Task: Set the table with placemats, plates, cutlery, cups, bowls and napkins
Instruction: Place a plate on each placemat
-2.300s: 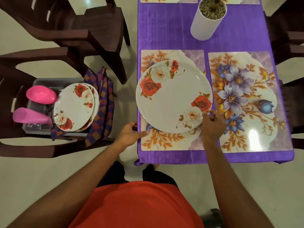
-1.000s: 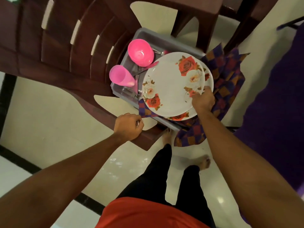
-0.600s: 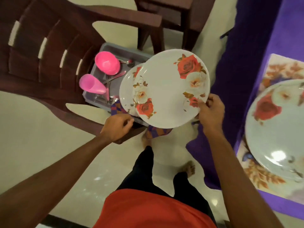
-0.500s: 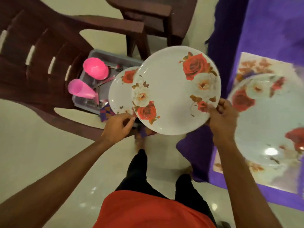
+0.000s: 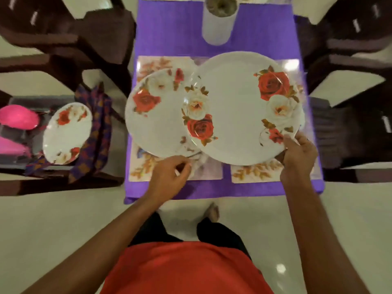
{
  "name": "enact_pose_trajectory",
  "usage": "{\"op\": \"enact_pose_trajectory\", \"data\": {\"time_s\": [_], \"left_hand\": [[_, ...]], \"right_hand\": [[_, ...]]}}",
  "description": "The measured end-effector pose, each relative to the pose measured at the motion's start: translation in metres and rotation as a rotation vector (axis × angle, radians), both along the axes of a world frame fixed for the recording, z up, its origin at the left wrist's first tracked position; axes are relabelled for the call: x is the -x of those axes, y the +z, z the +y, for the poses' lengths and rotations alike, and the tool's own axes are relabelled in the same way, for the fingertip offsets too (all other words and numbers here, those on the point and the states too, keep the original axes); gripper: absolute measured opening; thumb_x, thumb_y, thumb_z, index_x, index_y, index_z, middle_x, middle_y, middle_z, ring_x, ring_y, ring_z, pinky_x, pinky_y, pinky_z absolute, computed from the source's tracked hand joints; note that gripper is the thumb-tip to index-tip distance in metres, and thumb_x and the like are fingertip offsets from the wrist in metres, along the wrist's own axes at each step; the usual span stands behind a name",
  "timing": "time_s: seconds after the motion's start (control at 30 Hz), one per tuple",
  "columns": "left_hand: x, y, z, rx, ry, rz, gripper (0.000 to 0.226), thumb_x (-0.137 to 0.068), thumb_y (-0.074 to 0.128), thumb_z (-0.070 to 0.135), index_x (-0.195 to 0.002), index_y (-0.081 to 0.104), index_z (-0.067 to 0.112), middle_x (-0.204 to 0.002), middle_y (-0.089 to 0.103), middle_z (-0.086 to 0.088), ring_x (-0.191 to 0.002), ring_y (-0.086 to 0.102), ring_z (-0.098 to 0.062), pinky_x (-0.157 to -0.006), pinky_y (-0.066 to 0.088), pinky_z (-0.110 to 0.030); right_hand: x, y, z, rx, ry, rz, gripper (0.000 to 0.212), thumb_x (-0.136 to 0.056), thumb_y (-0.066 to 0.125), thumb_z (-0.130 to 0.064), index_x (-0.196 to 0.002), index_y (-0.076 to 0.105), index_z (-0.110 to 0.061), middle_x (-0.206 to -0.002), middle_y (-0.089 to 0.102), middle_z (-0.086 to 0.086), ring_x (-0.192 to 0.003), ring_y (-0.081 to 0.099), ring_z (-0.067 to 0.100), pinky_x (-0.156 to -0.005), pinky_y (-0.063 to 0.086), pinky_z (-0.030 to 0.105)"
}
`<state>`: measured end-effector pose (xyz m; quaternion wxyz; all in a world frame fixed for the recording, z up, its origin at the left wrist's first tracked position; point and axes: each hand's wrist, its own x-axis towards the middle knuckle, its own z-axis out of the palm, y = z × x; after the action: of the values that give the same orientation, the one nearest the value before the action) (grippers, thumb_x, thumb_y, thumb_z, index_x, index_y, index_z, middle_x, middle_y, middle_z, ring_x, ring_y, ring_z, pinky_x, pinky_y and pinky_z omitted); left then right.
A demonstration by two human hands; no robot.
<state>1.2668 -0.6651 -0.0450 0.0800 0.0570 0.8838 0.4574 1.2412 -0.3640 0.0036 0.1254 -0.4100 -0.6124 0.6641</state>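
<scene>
while right hand [image 5: 297, 154] pinches one plate [image 5: 239, 111], left hand [image 5: 168, 176] curls loosely, empty; three plates [image 5: 154, 126], two cups [image 5: 19, 117].

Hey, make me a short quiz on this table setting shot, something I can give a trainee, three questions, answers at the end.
1. True or false: the right hand grips a rose plate by its rim, above the right placemat.
2. Where does the plate off the table rest? A: on the tray on the chair at the left. B: on the floor. C: on someone's lap.
3. How many plates are in view?
Key: 1 true; 2 A; 3 three.
</scene>
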Motion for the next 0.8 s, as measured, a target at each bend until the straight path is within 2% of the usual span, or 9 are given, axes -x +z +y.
{"op": "enact_pose_trajectory", "data": {"time_s": [0.1,0.2,0.3,0.47,0.8], "left_hand": [[-0.006,0.002,0.076,0.082,-0.120,-0.046,0.028,-0.085,0.056,0.035,-0.105,0.071,0.022,-0.093,0.068,0.004,-0.085,0.063,-0.014,-0.076,0.052,-0.035],[0.002,-0.004,0.121,0.273,-0.191,-0.030,0.040,-0.090,0.061,0.037,-0.126,0.063,0.019,-0.119,0.062,-0.002,-0.109,0.058,-0.021,-0.091,0.045,-0.032],[0.012,-0.012,0.143,0.364,-0.263,-0.028,0.052,-0.091,0.064,0.036,-0.138,0.054,0.015,-0.132,0.054,-0.006,-0.122,0.049,-0.024,-0.098,0.042,-0.033],[0.020,-0.023,0.160,0.418,-0.265,-0.037,0.066,-0.088,0.069,0.038,-0.146,0.045,0.017,-0.144,0.046,-0.005,-0.129,0.044,-0.026,-0.106,0.039,-0.036],[0.019,-0.033,0.165,0.445,-0.223,-0.045,0.074,-0.081,0.078,0.031,-0.146,0.044,0.020,-0.152,0.039,0.001,-0.135,0.036,-0.025,-0.111,0.032,-0.035]], "right_hand": [[-0.015,-0.011,0.062,0.039,-0.107,-0.031,0.019,-0.095,0.064,-0.006,-0.109,0.074,-0.013,-0.087,0.076,-0.002,-0.081,0.075,0.014,-0.064,0.061,0.030],[-0.016,-0.030,0.102,0.063,-0.151,-0.058,0.020,-0.094,0.065,-0.008,-0.098,0.077,-0.024,-0.095,0.078,0.001,-0.094,0.075,0.022,-0.075,0.063,0.039],[-0.008,-0.044,0.121,0.088,-0.189,-0.042,0.023,-0.094,0.064,-0.006,-0.095,0.077,-0.025,-0.095,0.078,0.001,-0.093,0.075,0.021,-0.080,0.062,0.044],[0.007,-0.068,0.132,0.139,-0.215,-0.031,0.022,-0.093,0.063,-0.002,-0.101,0.077,-0.016,-0.096,0.078,0.003,-0.092,0.076,0.021,-0.083,0.062,0.048],[0.009,-0.099,0.114,0.037,-0.131,-0.122,0.015,-0.097,0.065,-0.018,-0.106,0.074,-0.025,-0.096,0.077,-0.005,-0.091,0.074,0.013,-0.079,0.063,0.047]]}}
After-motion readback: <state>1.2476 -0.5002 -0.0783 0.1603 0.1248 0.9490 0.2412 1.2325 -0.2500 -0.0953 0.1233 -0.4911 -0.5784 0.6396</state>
